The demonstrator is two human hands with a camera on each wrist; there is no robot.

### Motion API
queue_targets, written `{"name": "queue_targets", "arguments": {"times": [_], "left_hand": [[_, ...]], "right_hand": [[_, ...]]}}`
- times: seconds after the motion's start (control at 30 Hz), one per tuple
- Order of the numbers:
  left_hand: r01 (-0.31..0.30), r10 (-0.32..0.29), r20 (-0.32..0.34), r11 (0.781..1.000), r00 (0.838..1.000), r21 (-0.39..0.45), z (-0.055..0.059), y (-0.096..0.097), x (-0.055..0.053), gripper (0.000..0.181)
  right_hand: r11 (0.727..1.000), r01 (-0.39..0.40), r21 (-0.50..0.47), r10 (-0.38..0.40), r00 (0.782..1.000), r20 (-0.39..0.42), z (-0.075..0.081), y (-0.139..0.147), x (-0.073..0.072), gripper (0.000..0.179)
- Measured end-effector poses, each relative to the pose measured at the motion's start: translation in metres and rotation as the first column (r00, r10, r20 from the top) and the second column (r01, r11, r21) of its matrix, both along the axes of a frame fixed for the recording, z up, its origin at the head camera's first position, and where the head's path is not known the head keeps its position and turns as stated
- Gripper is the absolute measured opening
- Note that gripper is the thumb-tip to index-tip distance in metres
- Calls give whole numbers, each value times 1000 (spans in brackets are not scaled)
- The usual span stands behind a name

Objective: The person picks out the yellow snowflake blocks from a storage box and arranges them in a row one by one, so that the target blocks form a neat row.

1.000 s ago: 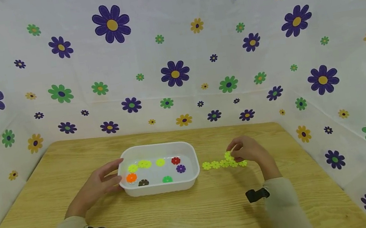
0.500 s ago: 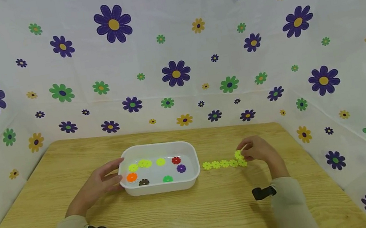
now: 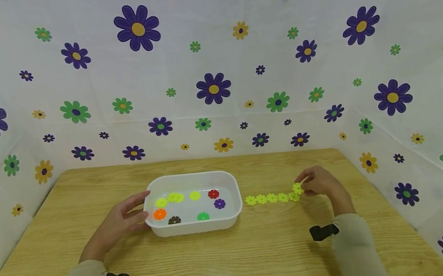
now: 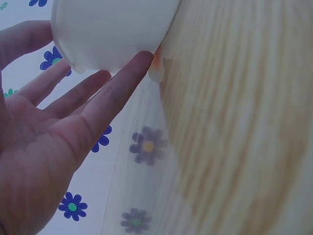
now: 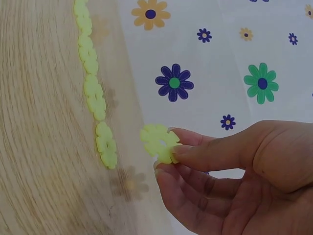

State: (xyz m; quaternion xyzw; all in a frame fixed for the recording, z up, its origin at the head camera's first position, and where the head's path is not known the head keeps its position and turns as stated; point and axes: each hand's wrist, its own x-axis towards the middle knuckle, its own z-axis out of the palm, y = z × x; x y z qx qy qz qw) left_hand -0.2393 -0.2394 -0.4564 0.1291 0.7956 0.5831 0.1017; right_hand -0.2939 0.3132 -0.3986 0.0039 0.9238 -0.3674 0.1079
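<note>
My right hand [image 3: 318, 182] pinches a yellow flower-shaped plastic disc [image 5: 157, 139] between thumb and fingertips. It holds the disc tilted up, just above the right end of a row of several matching yellow discs [image 3: 271, 198]. In the right wrist view, the nearest disc of the row [image 5: 106, 145] lies flat on the wood, apart from the held one. At the left end of a white plastic tub [image 3: 194, 228], my left hand [image 3: 118, 222] rests its extended fingers against the rim and outer wall. The left wrist view shows those fingers fairly straight along the tub [image 4: 115, 34].
Inside the tub lie several loose discs, among them orange [image 3: 160, 214], red [image 3: 213, 194], purple [image 3: 220, 203], green [image 3: 203, 216], brown [image 3: 174, 220] and yellow ones [image 3: 195, 195]. A white curtain with printed flowers [image 3: 219, 124] closes off the back and sides of the wooden table [image 3: 206, 264].
My right hand has moved right with the held yellow disc, from over the row to its right end. The left hand and the tub stay in place.
</note>
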Motion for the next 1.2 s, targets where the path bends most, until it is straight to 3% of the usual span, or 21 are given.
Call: {"name": "queue_targets", "arguments": {"times": [0.33,0.83,1.2], "left_hand": [[5,-5,-9,1000,1000,11,1,0,1,66],[3,-3,0,1000,1000,10,1,0,1,67],[5,-5,-8,1000,1000,11,0,0,0,67]], "right_hand": [[999,32,10,-32,999,18,-4,11,0,28],[994,79,70,-83,995,50,-22,21,-6,27],[992,83,90,-88,995,44,-25,21,-6,24]]}}
